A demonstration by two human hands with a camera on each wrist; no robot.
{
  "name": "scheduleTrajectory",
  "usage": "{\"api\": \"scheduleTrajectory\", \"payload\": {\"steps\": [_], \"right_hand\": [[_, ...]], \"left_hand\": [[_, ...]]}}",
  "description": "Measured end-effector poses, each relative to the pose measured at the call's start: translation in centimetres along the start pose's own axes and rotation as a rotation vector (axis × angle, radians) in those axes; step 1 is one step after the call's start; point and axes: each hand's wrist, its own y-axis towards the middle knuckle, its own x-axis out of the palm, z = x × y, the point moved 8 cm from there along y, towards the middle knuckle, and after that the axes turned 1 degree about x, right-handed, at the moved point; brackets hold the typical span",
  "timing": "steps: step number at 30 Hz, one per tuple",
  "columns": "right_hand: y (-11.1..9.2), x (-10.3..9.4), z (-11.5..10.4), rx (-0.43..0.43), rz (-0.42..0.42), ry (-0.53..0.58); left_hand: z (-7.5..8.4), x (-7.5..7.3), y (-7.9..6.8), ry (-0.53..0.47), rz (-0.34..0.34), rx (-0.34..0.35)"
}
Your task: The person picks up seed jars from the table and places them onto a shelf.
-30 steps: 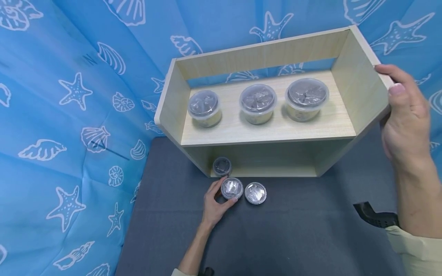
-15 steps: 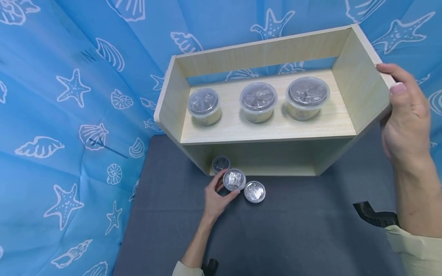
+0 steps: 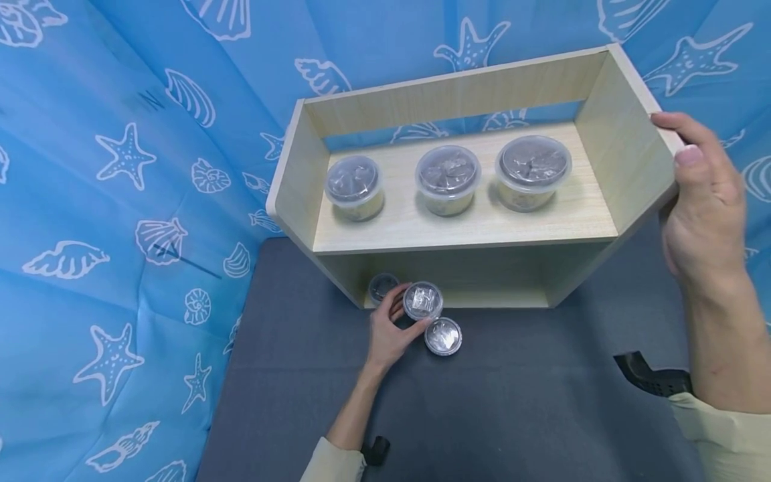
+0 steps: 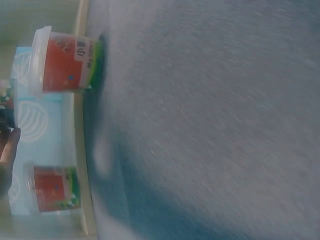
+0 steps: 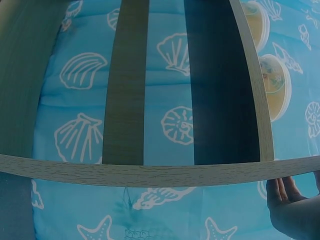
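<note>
My left hand point(image 3: 388, 335) grips a small lidded plastic tub point(image 3: 423, 300) between thumb and fingers, at the front of the lower shelf. In the left wrist view that tub point(image 4: 6, 102) is partly cut off at the left edge, raised above the level of its neighbours. Just in front of it a similar tub point(image 3: 443, 336) stands on the dark table, red and green-sided in the left wrist view. Another tub point(image 3: 381, 286) is at the lower compartment's left end, partly behind my fingers. My right hand point(image 3: 705, 194) holds the right side panel of the wooden shelf point(image 3: 638, 127).
Three larger lidded tubs, left point(image 3: 354, 189), middle point(image 3: 448, 181) and right point(image 3: 533, 173), stand in a row on the upper board. A blue shell-print curtain point(image 3: 120, 281) hangs behind and to the left. The dark table point(image 3: 512, 402) lies in front.
My left hand has carried its tub up and to the right, from beside the table tub toward the lower compartment's opening. My right hand keeps its hold on the shelf.
</note>
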Motion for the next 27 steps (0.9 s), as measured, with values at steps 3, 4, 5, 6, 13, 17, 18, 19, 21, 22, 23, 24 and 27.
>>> {"api": "scheduleTrajectory", "payload": {"steps": [3, 4, 5, 6, 13, 17, 18, 19, 21, 22, 23, 24, 27], "right_hand": [[0.0, 0.0, -0.1, -0.003, -0.004, -0.002], [0.0, 0.0, -0.1, -0.006, -0.006, -0.002], [0.0, 0.1, -0.1, -0.007, -0.007, -0.003], [0.0, 0.1, -0.2, -0.009, -0.007, 0.0], [0.0, -0.1, -0.1, -0.002, 0.007, -0.005], [-0.1, -0.1, 0.0, 0.015, 0.019, 0.014], [-0.1, -0.1, 0.1, 0.019, 0.022, 0.016], [-0.1, -0.1, 0.1, 0.022, 0.025, 0.02], [-0.1, -0.1, 0.1, 0.022, 0.026, 0.023], [-0.1, -0.1, 0.1, 0.022, 0.025, 0.026], [-0.1, 0.0, 0.1, 0.021, 0.024, 0.027], [-0.1, 0.0, 0.1, 0.017, 0.021, 0.024], [-0.1, 0.0, 0.1, 0.006, 0.015, 0.017]], "left_hand": [[0.0, 0.7, 0.7, -0.01, -0.011, 0.01], [-0.1, 0.9, 0.9, -0.015, -0.013, 0.011], [-0.1, 1.1, 1.1, -0.019, -0.011, 0.014], [-0.1, 1.2, 1.3, -0.026, -0.011, 0.015], [-0.4, 2.6, 2.4, -0.092, -0.003, 0.067], [-0.7, 3.1, 2.8, -0.112, 0.001, 0.084], [-0.9, 3.2, 2.8, -0.119, 0.001, 0.08], [-1.0, 3.3, 2.9, -0.12, 0.002, 0.075], [-1.3, 3.5, 3.0, -0.13, 0.007, 0.06], [-1.5, 3.6, 3.1, -0.134, 0.01, 0.051], [-1.6, 3.6, 3.1, -0.136, 0.013, 0.043], [-1.8, 3.6, 3.2, -0.139, 0.018, 0.035], [-2.2, 3.8, 3.3, -0.159, 0.028, 0.008]]}}
